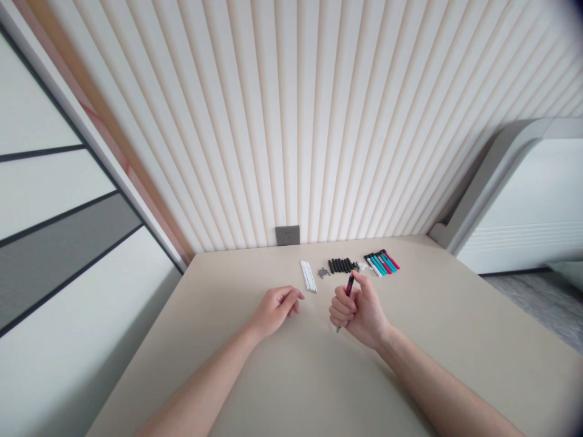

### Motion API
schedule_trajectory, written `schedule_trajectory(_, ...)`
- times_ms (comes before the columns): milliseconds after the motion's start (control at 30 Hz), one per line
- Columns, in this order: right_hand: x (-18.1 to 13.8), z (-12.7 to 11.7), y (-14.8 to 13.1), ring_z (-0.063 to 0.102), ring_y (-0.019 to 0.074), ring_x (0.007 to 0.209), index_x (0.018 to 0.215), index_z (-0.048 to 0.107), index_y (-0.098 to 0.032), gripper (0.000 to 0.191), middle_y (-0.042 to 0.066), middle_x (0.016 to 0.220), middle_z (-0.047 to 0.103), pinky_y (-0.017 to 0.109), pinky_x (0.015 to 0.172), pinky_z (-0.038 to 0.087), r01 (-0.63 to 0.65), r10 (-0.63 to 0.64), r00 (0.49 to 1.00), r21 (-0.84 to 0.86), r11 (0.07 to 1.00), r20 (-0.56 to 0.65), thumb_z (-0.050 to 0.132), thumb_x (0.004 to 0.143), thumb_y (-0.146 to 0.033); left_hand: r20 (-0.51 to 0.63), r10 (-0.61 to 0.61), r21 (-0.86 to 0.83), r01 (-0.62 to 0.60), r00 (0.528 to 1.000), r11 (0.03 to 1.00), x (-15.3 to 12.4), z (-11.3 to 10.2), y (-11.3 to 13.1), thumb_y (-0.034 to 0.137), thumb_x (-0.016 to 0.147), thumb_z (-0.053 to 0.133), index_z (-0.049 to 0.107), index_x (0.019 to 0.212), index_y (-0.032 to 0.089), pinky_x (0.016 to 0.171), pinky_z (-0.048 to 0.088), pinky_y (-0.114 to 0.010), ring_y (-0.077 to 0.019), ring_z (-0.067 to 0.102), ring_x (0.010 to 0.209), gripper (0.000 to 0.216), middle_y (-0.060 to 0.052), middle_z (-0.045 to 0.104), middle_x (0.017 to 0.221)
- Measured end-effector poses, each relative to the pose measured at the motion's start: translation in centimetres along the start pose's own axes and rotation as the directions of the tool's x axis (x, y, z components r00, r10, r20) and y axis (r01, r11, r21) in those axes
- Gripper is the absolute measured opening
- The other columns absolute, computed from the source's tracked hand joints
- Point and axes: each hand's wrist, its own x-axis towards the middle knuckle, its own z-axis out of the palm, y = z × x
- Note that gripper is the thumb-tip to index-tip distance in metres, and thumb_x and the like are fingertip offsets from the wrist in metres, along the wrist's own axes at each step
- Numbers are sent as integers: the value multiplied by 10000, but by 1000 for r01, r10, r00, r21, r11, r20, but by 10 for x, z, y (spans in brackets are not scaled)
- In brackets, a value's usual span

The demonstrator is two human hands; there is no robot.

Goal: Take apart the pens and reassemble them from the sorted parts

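Observation:
My right hand (363,311) is wrapped round a black and red pen (350,284), held upright with its tip pointing down and the thumb at its top end. Near the table's middle, my left hand (275,308) holds nothing; its fingers are loosely bent and somewhat apart. Just beyond it lies a bundle of thin white pen refills (308,276). Small grey pieces (323,272), perhaps clips, lie to their right, followed by a row of short black tubes (340,265). Coloured pen barrels (381,262) in white, teal and red lie side by side farther right.
The beige table (291,388) meets a ribbed white wall panel (282,121) with a dark socket (288,235). Small whitish parts (363,266) lie between the black tubes and the barrels. A white and grey cabinet (59,291) stands left; a pale headboard (528,206) is right.

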Motion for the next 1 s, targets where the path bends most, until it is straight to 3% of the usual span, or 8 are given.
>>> schedule_trajectory(300, -1, 2, 1, 162, 86, 430, 475, 302, -214, 574, -77, 438, 175, 247, 452, 182, -40, 40, 999, 25, 999, 32, 346, 866, -632, 2, 7, 10, -7, 1000, 1000, 0, 1, 0, 493, 927, 452, 670, 879, 155, 549, 385, -215, -123, 517, 572, 405, -13, 614, 650)
schedule_trajectory(533, 0, 2, 3, 171, 73, 416, 485, 335, -201, 610, -82, 443, 196, 241, 451, 165, -29, 14, 994, 137, 990, 111, 336, 892, -656, 17, 15, 37, -16, 1000, 999, 0, 0, 0, 479, 941, 434, 663, 896, 144, 572, 387, -213, -117, 509, 579, 408, -9, 607, 657)
schedule_trajectory(733, -1, 3, 5, 191, 80, 419, 484, 383, -199, 539, -70, 438, 227, 251, 461, 159, -3, -13, 990, 113, 994, 142, 362, 893, -548, 30, 17, 40, -18, 999, 999, 1, 0, -1, 483, 942, 431, 657, 896, 146, 578, 386, -217, -115, 508, 579, 408, -5, 601, 664)
schedule_trajectory(1000, -2, 6, 8, 178, 79, 421, 483, 379, -200, 541, -72, 435, 215, 251, 464, 158, 11, -26, 991, 118, 993, 131, 352, 902, -541, 28, 18, 34, -19, 999, 999, 0, -1, -2, 480, 944, 430, 653, 899, 146, 573, 380, -213, -114, 505, 583, 404, -4, 598, 665)
